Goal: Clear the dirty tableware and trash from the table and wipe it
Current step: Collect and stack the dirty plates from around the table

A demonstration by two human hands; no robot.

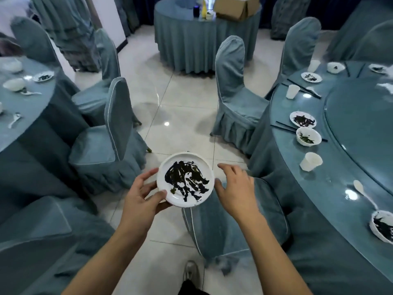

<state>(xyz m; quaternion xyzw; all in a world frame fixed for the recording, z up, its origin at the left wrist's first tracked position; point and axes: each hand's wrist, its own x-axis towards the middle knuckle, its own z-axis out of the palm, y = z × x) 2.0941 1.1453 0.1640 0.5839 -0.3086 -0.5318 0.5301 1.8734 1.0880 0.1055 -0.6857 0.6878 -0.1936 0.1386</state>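
Note:
My left hand [141,196] holds a white plate [184,178] smeared with dark sauce, thumb on its near rim and fingers under its left edge, over the aisle floor. My right hand [235,186] hovers open just right of the plate, fingers relaxed, not touching it. On the round blue table [297,179] at right lie more dirty plates [302,119], a bowl [308,136] with green scraps, a tipped paper cup [311,161], an upright cup [292,91], a white spoon [363,193], black chopsticks [303,88] and another dirty dish [381,226].
Blue-covered chairs [236,209] stand close around me, one right under my hands, others [112,137] at left. A second table [23,103] at left carries bowls and spoons. A far table [191,24] holds a cardboard box [236,7]. A tiled aisle [182,103] runs ahead.

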